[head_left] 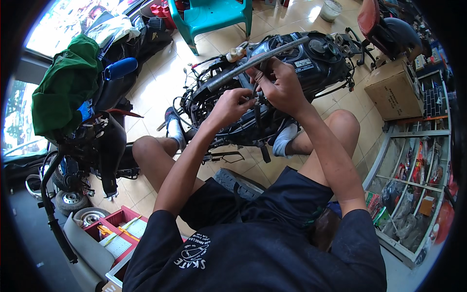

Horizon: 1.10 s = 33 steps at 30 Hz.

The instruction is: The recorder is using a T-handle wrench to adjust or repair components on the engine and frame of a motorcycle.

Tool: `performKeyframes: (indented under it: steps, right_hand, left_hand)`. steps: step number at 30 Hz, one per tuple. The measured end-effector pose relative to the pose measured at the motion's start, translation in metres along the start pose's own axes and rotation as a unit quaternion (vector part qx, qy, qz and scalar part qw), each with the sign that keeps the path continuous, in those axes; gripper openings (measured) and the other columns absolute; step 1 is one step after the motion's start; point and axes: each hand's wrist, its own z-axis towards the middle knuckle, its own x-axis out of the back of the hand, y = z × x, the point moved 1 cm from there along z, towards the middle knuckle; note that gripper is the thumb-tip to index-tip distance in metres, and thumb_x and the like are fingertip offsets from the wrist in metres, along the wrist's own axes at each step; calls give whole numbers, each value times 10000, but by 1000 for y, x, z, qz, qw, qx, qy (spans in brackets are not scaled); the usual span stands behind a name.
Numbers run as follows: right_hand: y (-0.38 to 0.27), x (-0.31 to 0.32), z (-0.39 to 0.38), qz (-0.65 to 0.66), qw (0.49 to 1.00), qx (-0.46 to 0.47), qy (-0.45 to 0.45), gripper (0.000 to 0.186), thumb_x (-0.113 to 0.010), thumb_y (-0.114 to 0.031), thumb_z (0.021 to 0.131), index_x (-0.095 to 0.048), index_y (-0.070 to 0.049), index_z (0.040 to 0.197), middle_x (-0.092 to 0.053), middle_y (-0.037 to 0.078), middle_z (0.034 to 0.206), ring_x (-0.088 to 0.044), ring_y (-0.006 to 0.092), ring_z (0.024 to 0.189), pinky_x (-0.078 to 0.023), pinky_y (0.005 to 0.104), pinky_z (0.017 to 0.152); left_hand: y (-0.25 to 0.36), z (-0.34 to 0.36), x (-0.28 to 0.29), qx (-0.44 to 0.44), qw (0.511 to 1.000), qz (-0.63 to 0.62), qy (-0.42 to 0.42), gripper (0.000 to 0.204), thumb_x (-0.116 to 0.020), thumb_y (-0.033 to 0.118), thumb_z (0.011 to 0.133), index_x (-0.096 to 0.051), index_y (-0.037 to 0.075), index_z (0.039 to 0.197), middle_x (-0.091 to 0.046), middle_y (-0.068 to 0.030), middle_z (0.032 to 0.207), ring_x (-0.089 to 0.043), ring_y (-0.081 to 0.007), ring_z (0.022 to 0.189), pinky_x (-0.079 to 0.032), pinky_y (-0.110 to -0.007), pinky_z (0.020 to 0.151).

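A stripped motorcycle with a black fuel tank (318,51) and loose wiring lies before my knees. My left hand (229,108) is closed in a pinch over the dark cables and parts in its middle; what the fingertips hold is too small to make out. Close beside it, my right hand (284,90) is closed too, its fingers curled at a thin dark piece I cannot identify. A long grey metal bar (243,69) slants across the motorcycle, just past my fingers. A pale beige part (237,53) sits among the wires beyond the bar.
A green plastic chair (214,22) stands beyond the motorcycle. At left is another motorcycle under a green cloth (68,87). A cardboard box (394,92) and a glass-topped case (408,180) of packaged parts flank my right. Below my legs lies a tyre (233,182); red trays (119,231) sit at lower left.
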Motion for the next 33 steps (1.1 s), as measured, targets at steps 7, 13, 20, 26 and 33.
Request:
performKeyframes:
  steps: [7,13,20,26,33]
  right_hand:
    - [12,1,0,-22,998,41,-31,147,-582,-20,959,-626,-1,1098,-701,94,879,-669,113,711,-552,246,630]
    - [10,-2,0,-13,998,36,-50,161,-575,2,943,-627,-2,1096,-701,94,864,-665,116,696,-533,245,626]
    - [12,0,-1,-21,997,54,-50,154,-579,4,939,-632,3,1083,-701,99,859,-659,120,680,-522,246,617]
    - [8,-4,1,-26,996,58,-55,151,-573,24,929,-637,20,1066,-721,136,917,-716,164,783,-557,271,681]
    - [8,-1,-1,-13,997,24,-69,166,-565,44,917,-635,30,1066,-726,150,946,-740,217,917,-586,298,768]
  left_hand:
    - [-3,1,0,-3,999,26,27,253,-701,198,901,-707,-15,1036,-700,-165,918,-684,-287,834,-545,-399,782]
    - [-15,1,-2,-60,996,41,58,223,-689,232,898,-708,21,970,-635,-217,712,-635,-342,643,-507,-416,623]
    - [-3,3,2,5,999,51,-1,240,-701,141,873,-692,-26,1045,-695,-182,918,-676,-300,853,-530,-404,825]
    - [-34,7,-5,-68,996,36,36,188,-704,200,865,-681,15,887,-650,-203,728,-645,-362,666,-513,-432,639]
    - [-33,1,-6,-52,996,52,55,243,-711,244,885,-666,6,864,-656,-194,737,-649,-382,679,-511,-460,641]
